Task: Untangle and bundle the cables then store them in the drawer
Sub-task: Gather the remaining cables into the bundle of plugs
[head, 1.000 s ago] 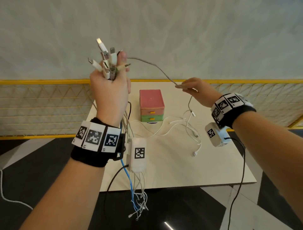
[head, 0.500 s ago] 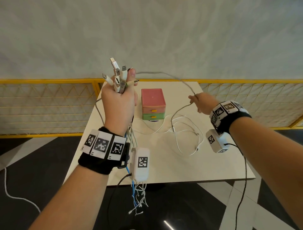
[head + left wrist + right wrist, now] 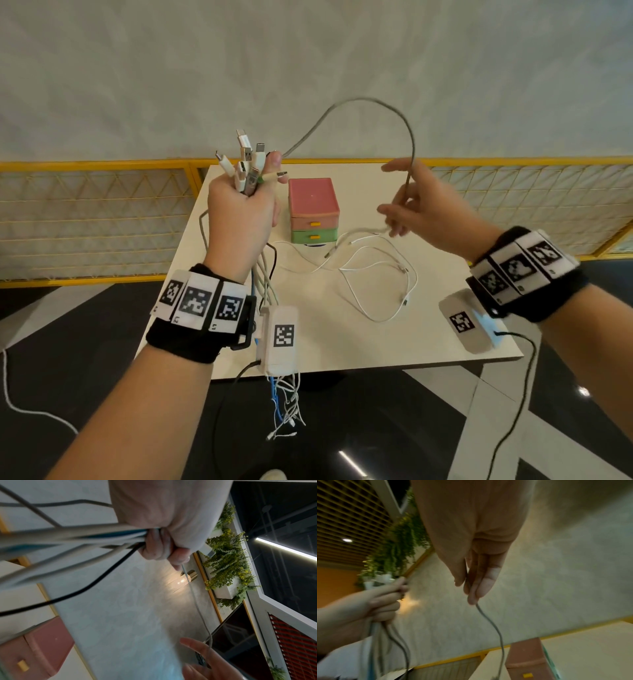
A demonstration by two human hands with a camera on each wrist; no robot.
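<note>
The table (image 3: 445, 342), with the drawer unit (image 3: 313, 205) at its twelve o'clock, is still carrying loose white cables (image 3: 376, 274), while the left hand (image 3: 239, 212) is keeping its fist around the cable bundle (image 3: 245, 164) and the right hand (image 3: 421, 212), now nearer, is pinching the grey cable (image 3: 407, 137), which is arching higher, so gathering is continuing.

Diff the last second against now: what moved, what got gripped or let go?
The grey cable, taut between the hands a second ago, now arcs high from the left hand to the right hand. The right hand has slid along it, fingers loosely pinching, and its free end now lies on the table. Unchanged: the left hand grips the plug bundle; both drawers shut; white cables on the table.
</note>
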